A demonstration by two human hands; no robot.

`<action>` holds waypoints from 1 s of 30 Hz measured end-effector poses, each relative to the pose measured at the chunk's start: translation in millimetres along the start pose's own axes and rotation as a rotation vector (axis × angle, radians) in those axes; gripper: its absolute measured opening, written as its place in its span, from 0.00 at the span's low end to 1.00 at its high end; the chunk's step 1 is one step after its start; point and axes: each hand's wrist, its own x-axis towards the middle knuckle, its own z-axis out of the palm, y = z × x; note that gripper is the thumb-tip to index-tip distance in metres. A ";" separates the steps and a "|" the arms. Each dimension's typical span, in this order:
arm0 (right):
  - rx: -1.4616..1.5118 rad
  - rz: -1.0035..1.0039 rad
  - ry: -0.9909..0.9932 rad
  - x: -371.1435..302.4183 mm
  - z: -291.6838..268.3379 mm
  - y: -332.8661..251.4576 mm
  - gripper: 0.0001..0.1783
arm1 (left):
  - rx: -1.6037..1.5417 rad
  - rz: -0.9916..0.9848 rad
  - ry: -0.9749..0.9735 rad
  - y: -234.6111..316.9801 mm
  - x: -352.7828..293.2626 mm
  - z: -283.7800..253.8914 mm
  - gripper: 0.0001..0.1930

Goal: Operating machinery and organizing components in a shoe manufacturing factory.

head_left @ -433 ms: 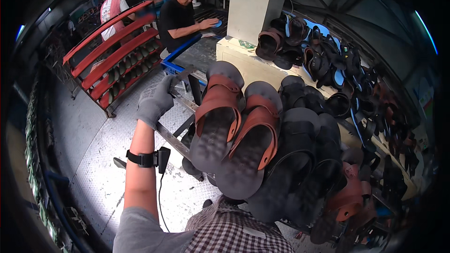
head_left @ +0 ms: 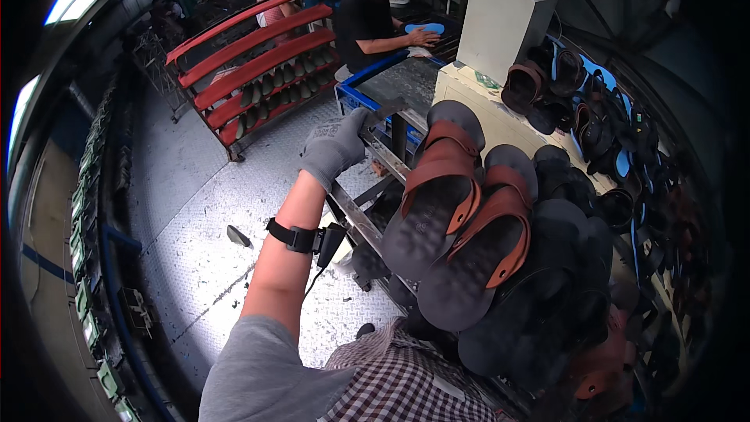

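Textured metal flooring (head_left: pixel 195 258) spreads across the left of the frame, with a red-barred rack (head_left: pixel 234 86) at upper left. Near the centre, the gloved left hand (head_left: pixel 334 147) is closed around a metal frame (head_left: pixel 358 219), which runs diagonally toward lower right; the right hand's grip cannot be told. Brown-strapped sandals (head_left: pixel 437 164) lie right of centre, beside black sandals (head_left: pixel 539 297).

Sandals (head_left: pixel 469 273) lie on a frame (head_left: pixel 358 219); behind them stands a box (head_left: pixel 500 27); left, a rack (head_left: pixel 266 68).
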 end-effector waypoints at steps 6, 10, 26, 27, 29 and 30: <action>0.049 0.053 -0.019 -12.7 19.9 -14.1 0.16 | -0.058 0.046 0.022 -13.0 4.7 3.0 0.34; 0.065 0.074 -0.028 -16.6 27.6 -18.6 0.16 | 0.041 0.041 0.097 -21.4 5.7 7.2 0.29; 0.116 0.191 -0.056 -22.5 27.3 -17.1 0.16 | -0.010 -0.022 -0.042 2.0 2.1 -5.6 0.36; 0.112 0.195 -0.051 -22.2 25.6 -16.2 0.16 | 0.020 0.063 0.072 -13.4 14.1 10.8 0.31; 0.128 0.181 -0.061 -17.8 29.6 -21.3 0.16 | 0.041 0.117 0.177 -34.3 12.9 20.8 0.25; 0.124 0.184 -0.061 -17.6 29.0 -20.0 0.16 | 0.025 0.092 0.135 -28.9 12.7 17.7 0.25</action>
